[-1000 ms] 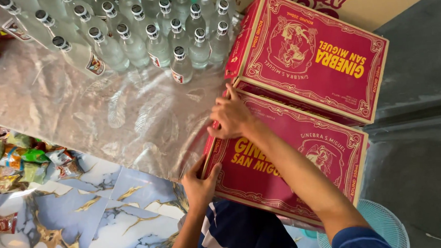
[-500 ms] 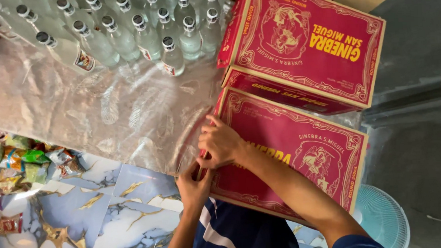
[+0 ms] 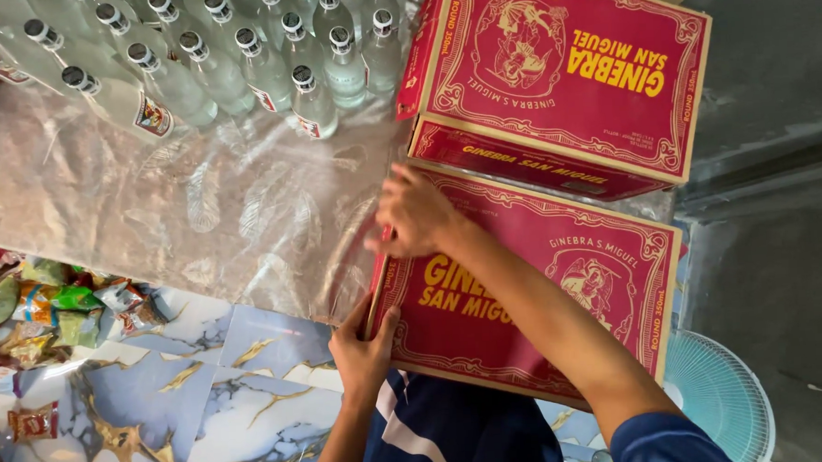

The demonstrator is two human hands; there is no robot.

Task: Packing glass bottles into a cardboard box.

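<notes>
A red cardboard box (image 3: 562, 307) with yellow print lies flat in front of me. My right hand (image 3: 415, 212) rests on its upper left corner, fingers curled over the edge. My left hand (image 3: 365, 344) grips the lower left corner of the same box from the side. A second, matching red box (image 3: 561, 77) lies just beyond it, touching or nearly touching. Both boxes have their lids closed.
Many clear glass bottles (image 3: 237, 63) with metal caps stand in rows on a shiny plastic sheet (image 3: 179, 204) at the upper left. Colourful snack packets (image 3: 36, 312) lie at the left. A marbled tile floor (image 3: 160, 399) and a pale blue fan (image 3: 728, 393) are below.
My right hand has slid along the near box's left edge and my left hand has closed on its lower corner; the view has shifted, so the boxes sit lower and closer.
</notes>
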